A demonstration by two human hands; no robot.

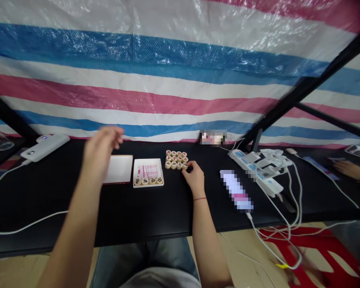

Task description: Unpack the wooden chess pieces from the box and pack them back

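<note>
Pieces (176, 159) are lined up in three neat rows on the worktop (144, 216), with just four left in the box (148, 162), so mostly done tbh. The corner one's touched by the right hand (195, 178), fingers narrow, grip unclear; the left hand (99, 150) is raised by the lid (120, 170), too blurry to be read.

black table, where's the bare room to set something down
Bare: the table between its near edge and the piece tray, and between right hand and phone. Crowded: around the power strip and cables, and the rows of pieces.
</note>
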